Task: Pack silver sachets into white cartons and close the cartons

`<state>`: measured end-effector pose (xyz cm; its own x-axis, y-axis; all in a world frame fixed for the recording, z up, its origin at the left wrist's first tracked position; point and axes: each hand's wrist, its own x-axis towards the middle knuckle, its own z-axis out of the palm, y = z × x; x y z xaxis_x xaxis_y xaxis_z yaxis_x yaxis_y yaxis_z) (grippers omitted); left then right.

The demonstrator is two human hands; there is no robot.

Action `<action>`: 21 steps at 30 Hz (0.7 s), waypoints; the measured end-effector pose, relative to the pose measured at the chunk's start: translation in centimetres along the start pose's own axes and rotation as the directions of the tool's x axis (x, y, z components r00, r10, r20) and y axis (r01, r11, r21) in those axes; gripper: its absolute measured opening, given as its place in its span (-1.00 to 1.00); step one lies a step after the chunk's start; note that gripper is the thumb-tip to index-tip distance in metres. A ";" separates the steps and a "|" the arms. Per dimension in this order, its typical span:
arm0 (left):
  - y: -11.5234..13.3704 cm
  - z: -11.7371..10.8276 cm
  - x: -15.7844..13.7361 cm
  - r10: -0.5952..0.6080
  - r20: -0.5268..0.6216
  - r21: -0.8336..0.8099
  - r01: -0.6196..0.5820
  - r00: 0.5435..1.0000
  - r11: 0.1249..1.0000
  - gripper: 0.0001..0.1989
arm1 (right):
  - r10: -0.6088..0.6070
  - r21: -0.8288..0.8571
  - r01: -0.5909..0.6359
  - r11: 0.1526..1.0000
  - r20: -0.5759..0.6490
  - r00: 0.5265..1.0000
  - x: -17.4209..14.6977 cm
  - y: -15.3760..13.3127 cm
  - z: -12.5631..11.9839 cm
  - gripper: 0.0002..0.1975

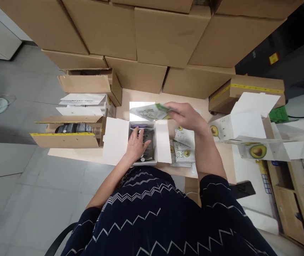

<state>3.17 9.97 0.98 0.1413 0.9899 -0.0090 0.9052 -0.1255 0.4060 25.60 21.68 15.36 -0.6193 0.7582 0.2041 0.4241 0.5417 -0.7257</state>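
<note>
In front of me stands a white carton (116, 140) with its flaps spread out. My left hand (136, 145) reaches into it, fingers apart, over dark and clear-wrapped contents (148, 151) that I cannot fully make out. Something purple (141, 126) shows along the carton's far inner side. Above the far flap, my right hand (188, 115) pinches one end of a flat white-and-green packet (149, 111), blurred by motion. Several similar packets with avocado pictures (185, 153) lie to the right of the carton, partly behind my right forearm.
Brown cardboard boxes (168, 39) are stacked along the back. On the left sit an opened brown box (69, 140) with dark items inside and an opened white carton (84, 99). At right are open avocado-printed cartons (248, 124), a yellow-taped box (258, 90) and a dark phone-like object (244, 189).
</note>
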 end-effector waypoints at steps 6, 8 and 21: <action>0.1 0.2 -0.2 -0.006 -0.009 -0.012 0.006 1.000 1.000 -0.33 | 0.085 -0.315 0.043 0.948 0.379 0.921 4.2 -1.0 5.1 -0.64; 0.2 0.2 -0.3 -0.018 -0.015 -0.010 0.018 1.000 1.000 -0.33 | 0.157 -0.423 0.048 0.905 0.436 0.886 4.7 -1.0 7.0 -0.65; 0.5 0.2 -0.6 -0.053 0.014 -0.042 0.053 0.999 0.998 -0.31 | 0.379 -0.666 0.078 0.742 0.513 0.770 5.7 0.6 11.6 -0.72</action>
<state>3.60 9.35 0.97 0.0990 0.9942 -0.0433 0.8937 -0.0697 0.4432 14.72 22.10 8.49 -0.6549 0.6032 -0.4551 0.7062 0.7029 -0.0845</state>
